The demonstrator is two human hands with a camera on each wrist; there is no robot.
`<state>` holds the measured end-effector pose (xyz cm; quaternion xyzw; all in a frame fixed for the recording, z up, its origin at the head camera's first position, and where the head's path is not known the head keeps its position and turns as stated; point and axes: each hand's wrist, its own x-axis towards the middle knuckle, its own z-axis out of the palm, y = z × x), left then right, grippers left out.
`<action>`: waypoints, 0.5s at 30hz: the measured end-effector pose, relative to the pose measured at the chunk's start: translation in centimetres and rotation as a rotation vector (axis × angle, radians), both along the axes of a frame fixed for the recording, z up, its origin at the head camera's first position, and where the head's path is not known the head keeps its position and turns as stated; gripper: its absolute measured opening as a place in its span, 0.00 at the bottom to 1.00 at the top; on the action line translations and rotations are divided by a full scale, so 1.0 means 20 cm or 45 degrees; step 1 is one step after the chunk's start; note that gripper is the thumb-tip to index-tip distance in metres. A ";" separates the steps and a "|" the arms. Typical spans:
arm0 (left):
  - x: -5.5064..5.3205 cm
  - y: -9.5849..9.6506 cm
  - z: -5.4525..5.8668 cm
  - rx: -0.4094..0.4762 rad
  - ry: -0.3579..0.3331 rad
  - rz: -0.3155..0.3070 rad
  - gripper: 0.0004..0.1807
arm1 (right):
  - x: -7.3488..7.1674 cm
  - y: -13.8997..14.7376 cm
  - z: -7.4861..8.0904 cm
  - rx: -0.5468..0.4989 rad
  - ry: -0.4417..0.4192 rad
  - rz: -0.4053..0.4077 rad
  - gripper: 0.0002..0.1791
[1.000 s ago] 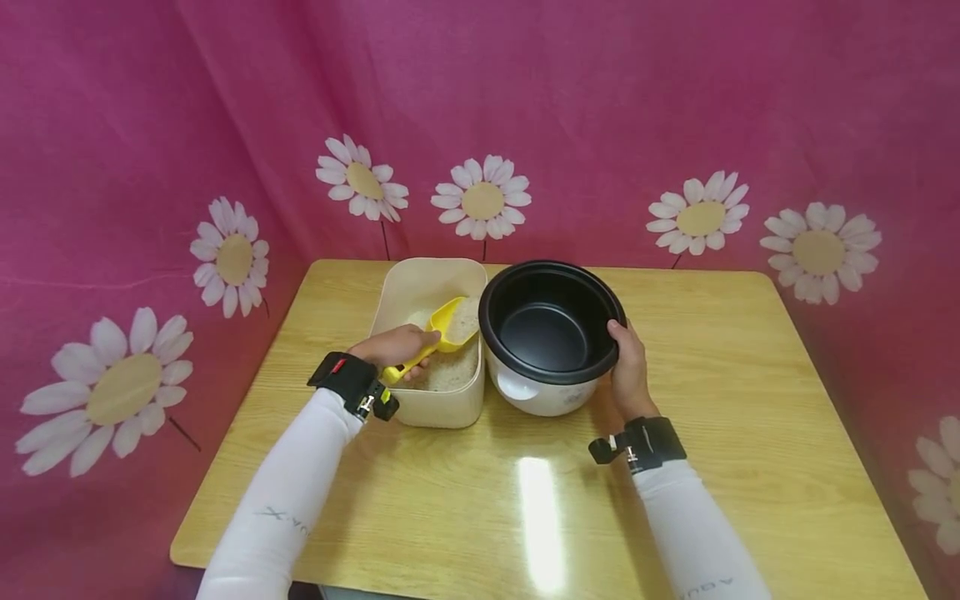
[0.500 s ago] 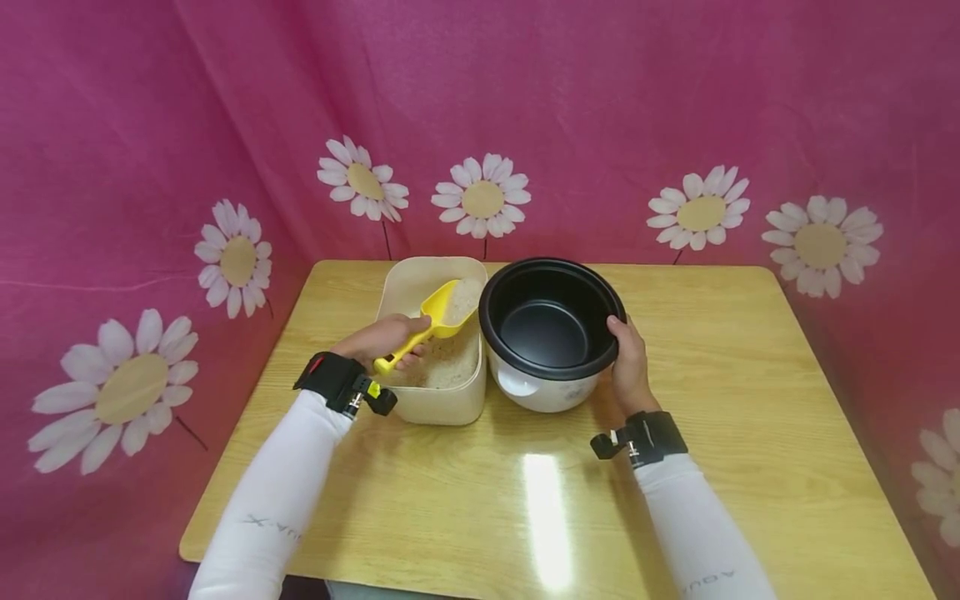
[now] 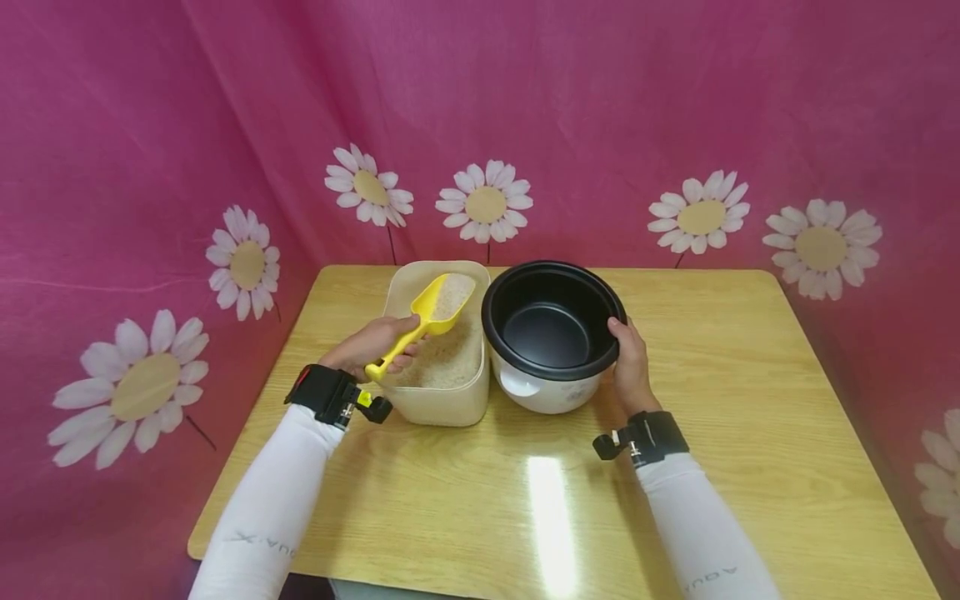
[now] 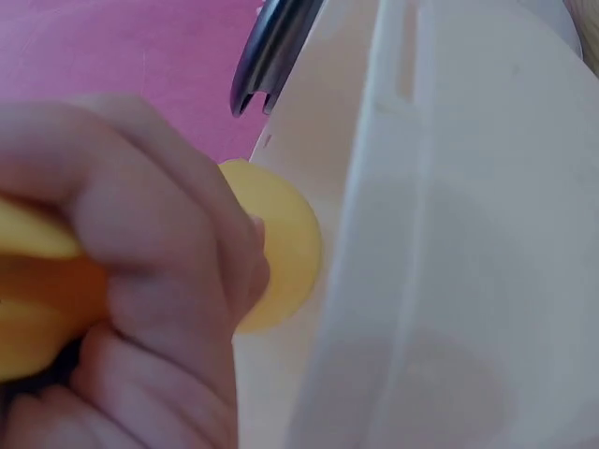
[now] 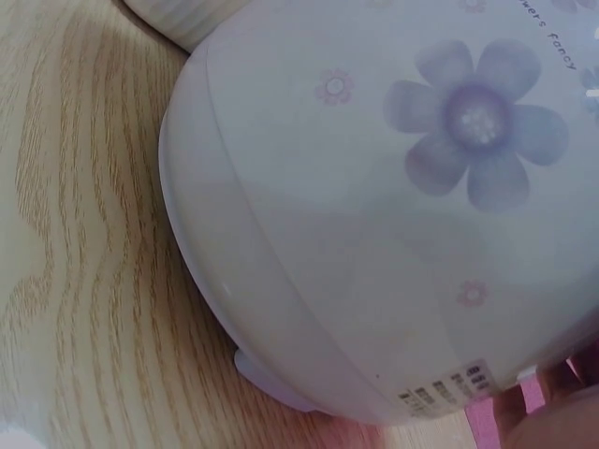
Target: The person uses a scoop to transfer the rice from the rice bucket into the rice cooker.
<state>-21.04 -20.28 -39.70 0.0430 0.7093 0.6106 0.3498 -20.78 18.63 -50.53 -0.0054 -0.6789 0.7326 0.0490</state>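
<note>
My left hand (image 3: 375,343) grips the handle of a yellow scoop (image 3: 429,310), its fingers curled round it in the left wrist view too. A heap of rice (image 3: 454,295) lies in the scoop's bowl, above a cream bin (image 3: 437,408). More rice covers the inside of that bin. To its right stands a white rice cooker (image 3: 551,396) with a black inner pot (image 3: 551,333); no rice shows in the pot. My right hand (image 3: 632,362) holds the cooker's right side, thumb over the black rim. The right wrist view shows the cooker's flower-printed wall (image 5: 374,187) and some fingers below.
Bin and cooker stand side by side towards the back of a wooden table (image 3: 720,500). Behind and beside the table hangs a pink curtain (image 3: 585,108) with daisies. The bin's near wall (image 4: 468,234) rises close to my left hand.
My left hand has drawn the loaded scoop leftward and slightly up, a little away from the pot's rim. The right hand keeps its hold on the cooker, which stays in place.
</note>
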 end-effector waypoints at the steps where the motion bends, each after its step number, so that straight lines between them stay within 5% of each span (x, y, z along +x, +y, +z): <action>1: 0.00 0.00 0.00 0.006 0.003 0.002 0.20 | 0.00 0.00 0.00 0.008 -0.007 -0.002 0.31; 15: 0.05 -0.02 0.00 0.094 -0.014 0.114 0.19 | 0.01 0.01 0.01 0.040 -0.010 0.011 0.31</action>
